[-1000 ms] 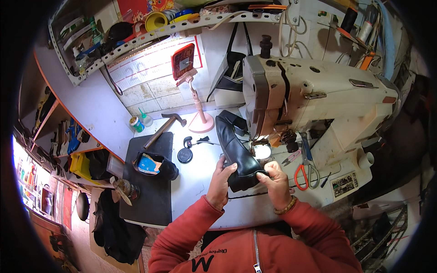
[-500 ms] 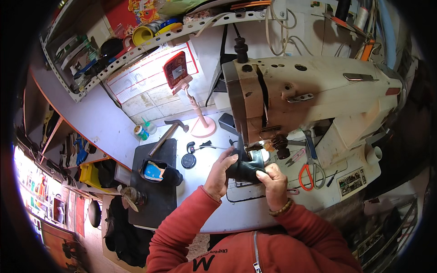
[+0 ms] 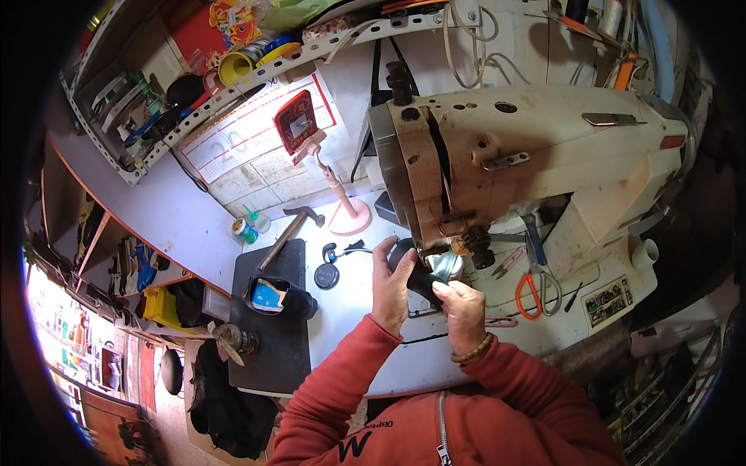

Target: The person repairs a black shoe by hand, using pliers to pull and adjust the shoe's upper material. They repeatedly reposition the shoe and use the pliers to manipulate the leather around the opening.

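A black leather shoe (image 3: 422,281) is held in both my hands under the head of the sewing machine (image 3: 458,167). My left hand (image 3: 391,287) grips its rounded left end, thumb on top. At the near right edge, my right hand (image 3: 464,314) pinches the leather between thumb and curled fingers. The machine's needle area is lit, but the leather and machine head hide the stitching spot. Another black shoe-like piece with a blue lining (image 3: 266,295) rests on the black mat (image 3: 264,357) to the left.
Orange-and-grey scissors (image 3: 530,293), pink snips (image 3: 510,262) and a small screwdriver (image 3: 573,297) lie right of my hands. Left are a hammer (image 3: 284,237), a round black lid (image 3: 326,275) and a pink phone stand (image 3: 350,216). A metal shelf (image 3: 233,89) hangs above.
The shoe has turned in my hands, its left end now rounded and raised. My left hand has shifted slightly right and the view has moved a little.
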The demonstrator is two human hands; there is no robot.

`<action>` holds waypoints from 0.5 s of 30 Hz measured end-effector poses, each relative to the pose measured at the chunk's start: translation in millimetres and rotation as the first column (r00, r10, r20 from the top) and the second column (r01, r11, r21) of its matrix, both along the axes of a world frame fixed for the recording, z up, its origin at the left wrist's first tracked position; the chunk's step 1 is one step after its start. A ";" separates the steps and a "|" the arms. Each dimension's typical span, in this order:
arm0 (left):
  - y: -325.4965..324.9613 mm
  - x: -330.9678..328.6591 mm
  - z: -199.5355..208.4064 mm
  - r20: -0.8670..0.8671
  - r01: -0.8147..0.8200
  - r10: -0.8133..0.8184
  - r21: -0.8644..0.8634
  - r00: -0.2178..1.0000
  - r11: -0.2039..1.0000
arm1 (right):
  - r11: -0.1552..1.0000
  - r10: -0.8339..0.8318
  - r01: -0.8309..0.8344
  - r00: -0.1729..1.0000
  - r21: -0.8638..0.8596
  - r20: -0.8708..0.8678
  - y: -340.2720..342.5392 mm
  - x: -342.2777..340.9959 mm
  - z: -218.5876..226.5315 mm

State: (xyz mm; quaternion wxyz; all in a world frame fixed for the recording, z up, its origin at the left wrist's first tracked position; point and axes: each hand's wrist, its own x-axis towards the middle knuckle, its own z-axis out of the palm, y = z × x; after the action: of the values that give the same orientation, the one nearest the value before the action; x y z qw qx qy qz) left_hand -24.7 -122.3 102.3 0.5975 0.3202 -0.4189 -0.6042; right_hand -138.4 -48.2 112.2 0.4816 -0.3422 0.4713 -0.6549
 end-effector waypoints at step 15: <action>5.3 -2.6 -16.0 0.242 -0.004 0.038 -0.140 0.970 0.990 | 0.993 -0.103 0.089 0.971 -0.074 -0.215 -4.1 -4.3 1.0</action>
State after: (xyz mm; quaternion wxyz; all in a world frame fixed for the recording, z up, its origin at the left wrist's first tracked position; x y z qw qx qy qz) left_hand -27.3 -117.0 86.2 0.5688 0.3541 -0.5267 -0.5232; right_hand -142.7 -52.4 113.2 0.3832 -0.4041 0.5161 -0.6507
